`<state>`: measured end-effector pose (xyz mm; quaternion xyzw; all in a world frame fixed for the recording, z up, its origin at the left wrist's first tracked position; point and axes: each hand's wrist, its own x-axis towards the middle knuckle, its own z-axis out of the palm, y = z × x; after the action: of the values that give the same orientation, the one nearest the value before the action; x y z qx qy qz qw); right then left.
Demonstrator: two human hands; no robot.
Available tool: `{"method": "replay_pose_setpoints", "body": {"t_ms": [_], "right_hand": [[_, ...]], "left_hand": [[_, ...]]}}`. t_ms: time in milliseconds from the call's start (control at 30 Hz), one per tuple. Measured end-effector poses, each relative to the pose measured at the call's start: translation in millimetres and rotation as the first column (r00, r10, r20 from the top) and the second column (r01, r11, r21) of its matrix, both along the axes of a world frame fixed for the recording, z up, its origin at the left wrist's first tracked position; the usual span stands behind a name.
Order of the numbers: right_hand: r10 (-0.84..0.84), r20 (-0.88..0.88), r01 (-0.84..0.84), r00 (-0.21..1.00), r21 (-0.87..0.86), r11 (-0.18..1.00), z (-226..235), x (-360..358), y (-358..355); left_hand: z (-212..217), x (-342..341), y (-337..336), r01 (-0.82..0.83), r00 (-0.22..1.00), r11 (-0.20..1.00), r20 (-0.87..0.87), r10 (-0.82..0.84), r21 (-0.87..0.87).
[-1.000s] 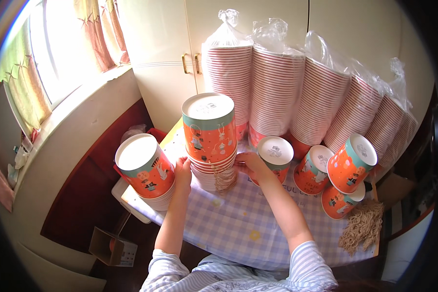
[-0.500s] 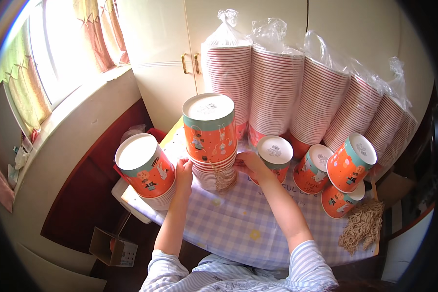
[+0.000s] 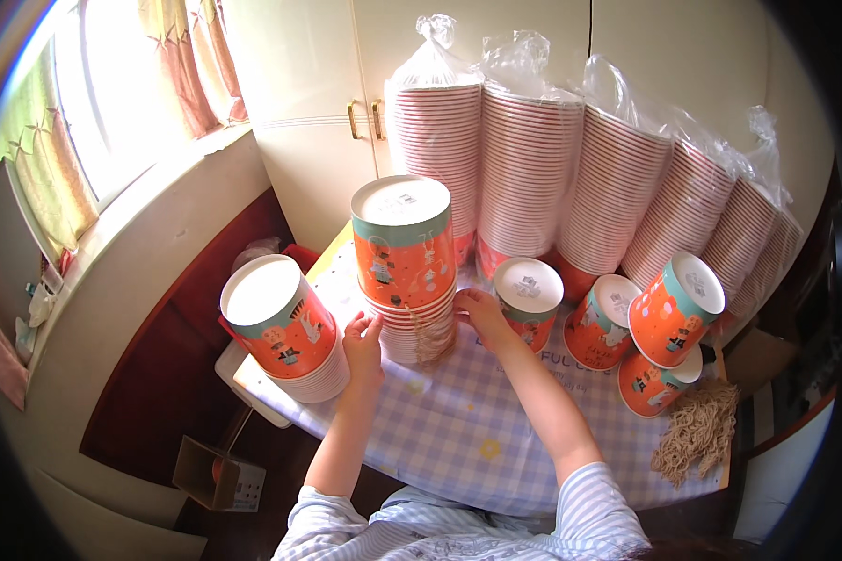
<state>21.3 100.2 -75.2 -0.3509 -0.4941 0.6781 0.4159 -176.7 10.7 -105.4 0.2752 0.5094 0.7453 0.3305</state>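
Observation:
A tall stack of upside-down paper buckets (image 3: 404, 262), orange with a teal band and white base, stands before me on the checked tablecloth. A loose bundle of beige string (image 3: 434, 338) hangs against its lower front right. My left hand (image 3: 363, 344) is at the stack's lower left, fingers bent and tips together; whatever they pinch is too small to make out. At the right side, near the rims, my right hand (image 3: 482, 313) has its fingers curled in a pinch, their contents hidden. Left of these, a second bucket stack (image 3: 281, 323) leans slightly.
Tall plastic-wrapped stacks of buckets (image 3: 531, 168) line the table's back. Right of my right hand are single upturned buckets (image 3: 533, 294), one resting on another. A heap of beige string (image 3: 697, 432) lies at the right edge. An open cardboard box (image 3: 220, 475) stands below left.
My left hand has moved right and a little lower, from between the two stacks to the middle stack's lower left. My right hand has barely shifted.

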Motion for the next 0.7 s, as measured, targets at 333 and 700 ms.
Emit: {"method": "replay_pose_setpoints", "body": {"t_ms": [333,700], "right_hand": [[-0.132,0.019,0.128,0.991,0.147,0.981,-13,-5,19],[-0.1,0.068,0.095,0.993,0.079,0.992,-5,-2,19]], "left_hand": [[7,14,-2,-0.031,0.993,0.996,-0.115,0.021,-0.079],[10,20,-4,-0.02,0.999,0.998,-0.04,0.017,-0.065]]}}
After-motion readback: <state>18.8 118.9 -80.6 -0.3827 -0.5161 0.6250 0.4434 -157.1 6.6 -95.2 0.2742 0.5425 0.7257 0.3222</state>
